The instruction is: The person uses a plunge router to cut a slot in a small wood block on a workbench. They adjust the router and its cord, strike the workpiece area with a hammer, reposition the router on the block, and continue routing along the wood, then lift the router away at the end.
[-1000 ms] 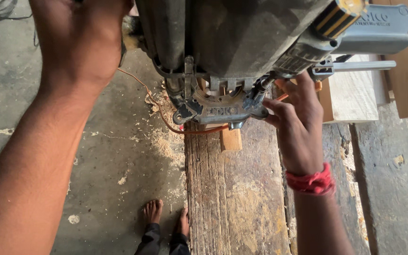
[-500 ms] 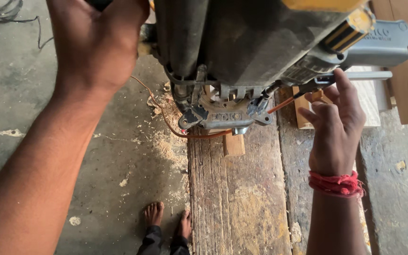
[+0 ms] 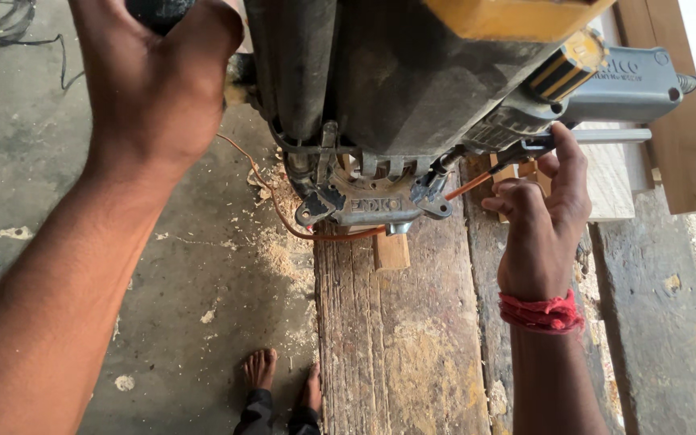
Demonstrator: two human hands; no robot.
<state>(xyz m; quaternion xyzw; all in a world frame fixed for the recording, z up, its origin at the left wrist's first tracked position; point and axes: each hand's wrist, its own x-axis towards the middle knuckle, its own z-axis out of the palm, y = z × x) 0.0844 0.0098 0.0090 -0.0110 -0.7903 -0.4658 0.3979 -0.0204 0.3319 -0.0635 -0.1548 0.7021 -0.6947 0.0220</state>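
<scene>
Steadying a heavy dark power tool [image 3: 396, 97] that fills the upper middle of the frame, base casting resting on the worn plank table [image 3: 396, 346]. Left hand [image 3: 155, 89], upper left, wrapped shut over a dark grip at the top edge; cannot tell how much of that grip lies inside the palm, since the back of the hand hides it. Right hand [image 3: 545, 217], right of centre and wearing a red thread band [image 3: 543, 312] at the wrist, holding nothing: narrow, fingers half curled, index fingertip up against a thin metal rod [image 3: 606, 135] that runs out under the blue-grey housing [image 3: 630, 80].

Reads as an adjusting or setting step at the rod, with the tool braced from the other side, not cutting.

Underneath, an orange wire [image 3: 283, 217] looping from the left of the casting along its lower edge and up toward the right hand. Just below the casting, a small wooden block [image 3: 391, 251] on the planks. Sawdust [image 3: 283, 250] heaped at the table's left edge, bare feet [image 3: 261, 369] on the concrete floor [image 3: 42, 185] at the bottom.

Probably calls next for a firm pinch on the rod rather than one fingertip, a steady brace from the left, and fingers clear of the orange wire.
</scene>
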